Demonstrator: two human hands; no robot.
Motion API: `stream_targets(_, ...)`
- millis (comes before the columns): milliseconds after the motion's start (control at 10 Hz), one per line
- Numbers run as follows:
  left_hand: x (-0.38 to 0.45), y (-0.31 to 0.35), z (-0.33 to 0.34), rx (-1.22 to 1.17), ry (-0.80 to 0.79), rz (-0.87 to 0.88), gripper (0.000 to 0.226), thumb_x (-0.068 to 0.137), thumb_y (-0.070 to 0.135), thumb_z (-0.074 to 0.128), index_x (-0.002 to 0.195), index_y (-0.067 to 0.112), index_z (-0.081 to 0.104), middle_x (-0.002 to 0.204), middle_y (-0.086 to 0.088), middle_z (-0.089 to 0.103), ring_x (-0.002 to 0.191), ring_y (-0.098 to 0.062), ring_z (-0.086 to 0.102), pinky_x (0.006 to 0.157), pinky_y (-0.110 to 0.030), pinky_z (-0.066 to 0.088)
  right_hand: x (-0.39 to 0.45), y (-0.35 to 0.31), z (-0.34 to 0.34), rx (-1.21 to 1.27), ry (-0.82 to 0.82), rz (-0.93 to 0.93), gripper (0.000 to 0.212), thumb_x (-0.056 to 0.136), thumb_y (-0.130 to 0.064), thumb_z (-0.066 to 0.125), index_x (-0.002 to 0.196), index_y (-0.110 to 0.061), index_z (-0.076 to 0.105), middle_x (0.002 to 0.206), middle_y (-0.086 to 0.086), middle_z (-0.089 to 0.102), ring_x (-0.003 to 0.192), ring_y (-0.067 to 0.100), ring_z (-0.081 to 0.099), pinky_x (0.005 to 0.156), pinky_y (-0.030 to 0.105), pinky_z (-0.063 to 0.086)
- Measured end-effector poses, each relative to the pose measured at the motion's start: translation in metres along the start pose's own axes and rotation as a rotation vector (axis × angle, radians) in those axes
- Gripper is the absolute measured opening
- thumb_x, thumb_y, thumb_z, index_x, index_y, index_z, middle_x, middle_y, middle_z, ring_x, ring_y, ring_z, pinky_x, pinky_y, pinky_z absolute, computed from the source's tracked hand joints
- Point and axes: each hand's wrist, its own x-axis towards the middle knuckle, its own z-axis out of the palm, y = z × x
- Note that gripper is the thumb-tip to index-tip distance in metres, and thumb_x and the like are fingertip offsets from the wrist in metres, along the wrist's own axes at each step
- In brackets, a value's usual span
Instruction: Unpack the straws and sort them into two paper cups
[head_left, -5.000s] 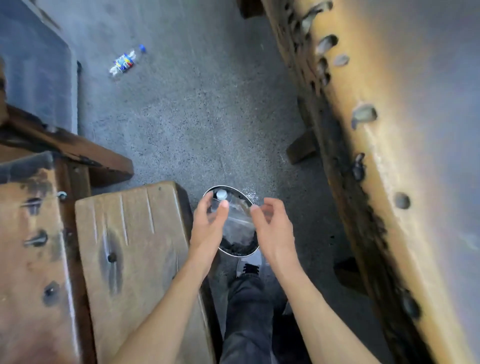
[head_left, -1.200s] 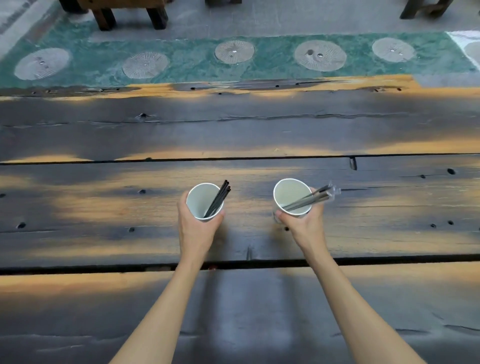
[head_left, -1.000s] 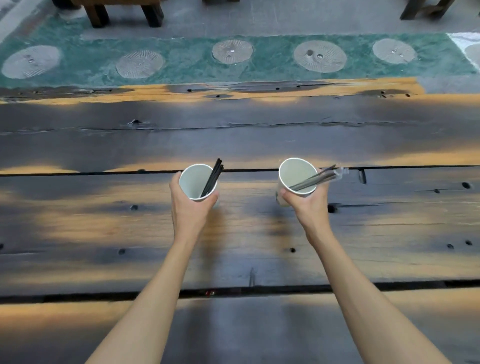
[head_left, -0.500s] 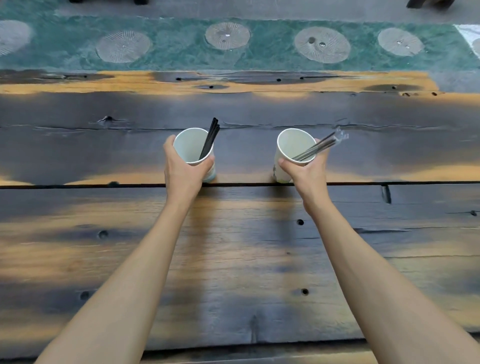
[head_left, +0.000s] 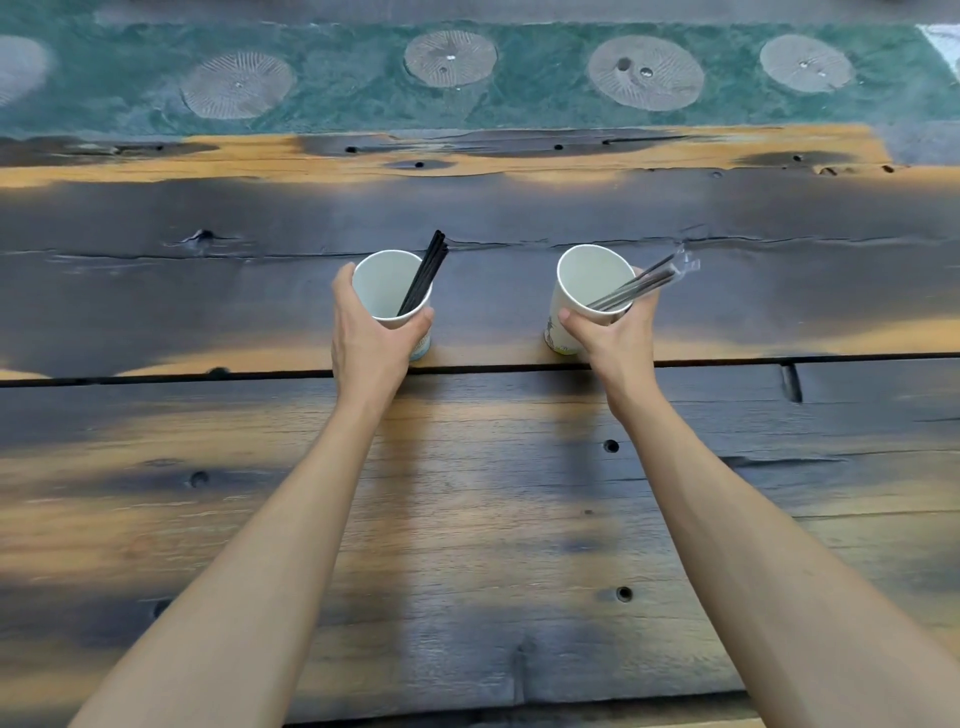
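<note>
Both arms reach out over the dark, scorched wooden plank table (head_left: 493, 519). The left hand (head_left: 371, 338) wraps around a white paper cup (head_left: 390, 283) at eleven o'clock, with bare black straws (head_left: 427, 270) leaning toward one o'clock against its rim. The right hand (head_left: 613, 332) grips a second white paper cup with printed base (head_left: 582, 280) at one o'clock, its clear-wrapped straws (head_left: 644, 280) slanting out toward two. The sorting looks done, and the step in hand seems to be setting the cups down. I cannot tell whether the bases touch the wood. The way to do it well: lower each cup level, seat the base clear of the plank seam just near it, then ease the fingers off gently, since the leaning straws could tip a light cup.
</note>
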Motion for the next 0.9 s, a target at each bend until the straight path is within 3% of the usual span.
stream_targets(200, 0.001, -0.002, -0.003, 0.006, 0.017, -0.002, 0.097, 0.069, 0.045, 0.08, 0.148, 0.026, 0.028, 0.143, 0.004, 0.046, 0.131, -0.019, 0.044, 0.105, -0.037, 0.04, -0.001, 0.0, -0.002, 0.017, -0.011, 0.008, 0.086, 0.068, -0.021, 0.084, 0.137, -0.022, 0.032, 0.129, 0.0, 0.054, 0.117, 0.011, 0.055, 0.106, 0.036, 0.044)
stream_targets(500, -0.002, -0.001, -0.005, -0.022, 0.01, -0.003, 0.108, 0.07, 0.037, 0.084, 0.154, 0.023, 0.017, 0.152, 0.001, 0.035, 0.138, -0.018, 0.036, 0.102, -0.026, 0.03, -0.002, -0.001, -0.002, 0.006, -0.039, 0.013, 0.088, 0.073, -0.013, 0.082, 0.14, -0.021, 0.026, 0.129, -0.004, 0.049, 0.111, -0.004, 0.051, 0.098, 0.017, 0.042)
stream_targets(600, -0.005, 0.001, -0.006, -0.016, 0.003, -0.01, 0.109, 0.07, 0.038, 0.084, 0.155, 0.025, 0.016, 0.151, 0.0, 0.034, 0.138, -0.019, 0.035, 0.102, -0.025, 0.028, -0.003, -0.003, -0.004, 0.016, -0.075, 0.051, 0.085, 0.072, -0.015, 0.082, 0.134, -0.03, 0.026, 0.128, -0.006, 0.05, 0.113, -0.003, 0.053, 0.095, 0.017, 0.043)
stream_targets(700, -0.012, -0.004, -0.01, -0.01, 0.001, 0.004, 0.111, 0.068, 0.041, 0.084, 0.155, 0.025, 0.016, 0.15, -0.002, 0.034, 0.139, -0.02, 0.034, 0.111, -0.031, 0.029, -0.008, 0.002, -0.007, -0.007, -0.111, 0.097, 0.087, 0.067, -0.021, 0.083, 0.134, -0.029, 0.029, 0.134, -0.005, 0.05, 0.123, 0.011, 0.052, 0.108, 0.038, 0.043)
stream_targets(800, -0.027, -0.003, -0.018, -0.014, 0.007, -0.037, 0.113, 0.064, 0.046, 0.084, 0.153, 0.03, 0.016, 0.151, -0.003, 0.031, 0.142, -0.018, 0.029, 0.117, -0.042, 0.028, -0.02, -0.008, -0.012, -0.029, -0.125, 0.127, 0.096, 0.07, -0.018, 0.083, 0.144, -0.021, 0.022, 0.145, -0.005, 0.04, 0.132, 0.011, 0.041, 0.115, 0.039, 0.033)
stream_targets(900, -0.052, -0.005, -0.029, 0.021, 0.045, -0.013, 0.111, 0.066, 0.045, 0.084, 0.153, 0.029, 0.018, 0.154, -0.004, 0.026, 0.145, -0.021, 0.024, 0.118, -0.044, 0.025, -0.039, -0.012, -0.017, -0.062, -0.067, 0.162, 0.109, 0.075, -0.023, 0.082, 0.154, -0.018, 0.007, 0.163, 0.0, 0.015, 0.147, 0.015, 0.019, 0.12, 0.038, 0.02)
